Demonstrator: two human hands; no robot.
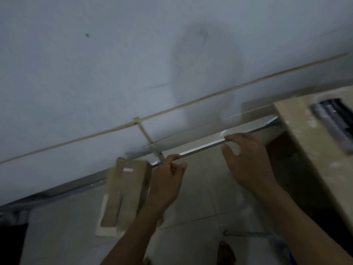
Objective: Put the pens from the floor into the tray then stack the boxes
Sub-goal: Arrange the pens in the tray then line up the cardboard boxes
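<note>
Here, in the head view, both hands are raised in front of a pale wall, holding what seems to be a clear lid or box (219, 129). The left hand (168, 180) pinches its near edge, and the right hand (248, 159) curls round that edge further right, probably to keep it level. Right of the clear piece, dark pens (336, 119) lie in a tray (317, 113) on a beige worktop (298, 127). Left of it stand brown cardboard boxes (126, 190).
</note>
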